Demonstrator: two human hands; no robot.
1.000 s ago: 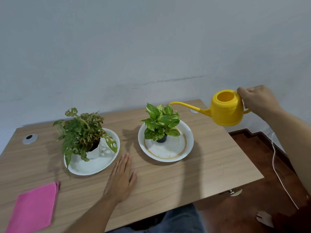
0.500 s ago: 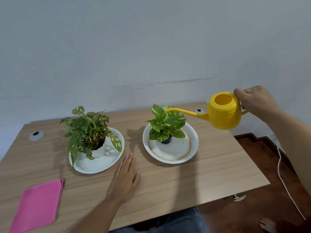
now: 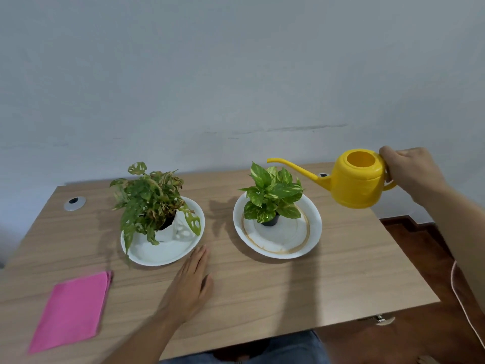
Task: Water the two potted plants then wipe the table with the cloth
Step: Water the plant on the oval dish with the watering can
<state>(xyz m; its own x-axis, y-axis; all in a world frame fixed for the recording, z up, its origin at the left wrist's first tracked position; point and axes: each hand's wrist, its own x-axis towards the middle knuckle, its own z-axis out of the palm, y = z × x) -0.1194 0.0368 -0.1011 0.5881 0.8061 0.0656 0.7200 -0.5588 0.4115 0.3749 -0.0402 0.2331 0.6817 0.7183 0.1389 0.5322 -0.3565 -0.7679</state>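
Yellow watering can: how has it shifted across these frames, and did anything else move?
The yellow plastic watering can, held in the right hand, moved leftward until its spout tip hangs over the small green-and-yellow potted plant. The left hand stayed flat on the wooden table; the pink folded cloth stayed put.

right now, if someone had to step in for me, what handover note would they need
Right hand: shut on the yellow watering can, held level in the air, spout tip over the right plant.
Left hand: open, flat on the table, empty.
Left plant and right plant each stand on a white plate.
Pink cloth: folded, front left, untouched.
Done: no pouring visible.
Left: water both plants, then wipe.
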